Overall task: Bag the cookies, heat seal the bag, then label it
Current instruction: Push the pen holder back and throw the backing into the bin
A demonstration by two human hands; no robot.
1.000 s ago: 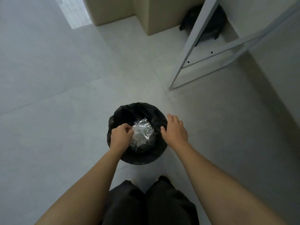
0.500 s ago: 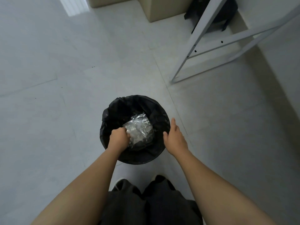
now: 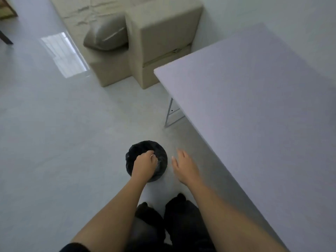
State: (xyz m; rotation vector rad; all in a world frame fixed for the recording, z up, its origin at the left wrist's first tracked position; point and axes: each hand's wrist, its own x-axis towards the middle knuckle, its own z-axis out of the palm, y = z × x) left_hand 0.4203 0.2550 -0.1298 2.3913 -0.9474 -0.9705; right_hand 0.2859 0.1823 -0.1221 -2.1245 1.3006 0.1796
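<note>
on the floor (image 3: 54, 142): round bin lined with black plastic (image 3: 143, 145), left of large flat white table (image 3: 254, 106) (beige upholstered sofa (image 3: 154, 42) behind).

View has pulled up: table (image 3: 254, 106) & sofa (image 3: 160, 42) now visible; right hand (image 3: 185, 166) has left the bin (image 3: 161, 151).

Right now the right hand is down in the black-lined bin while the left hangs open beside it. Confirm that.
Not quite: the hands are swapped. In the head view the left hand is down in the black-lined bin, fingers curled, and the right hand hangs open beside it, over the floor. What the left hand holds is too blurred to tell.
</note>
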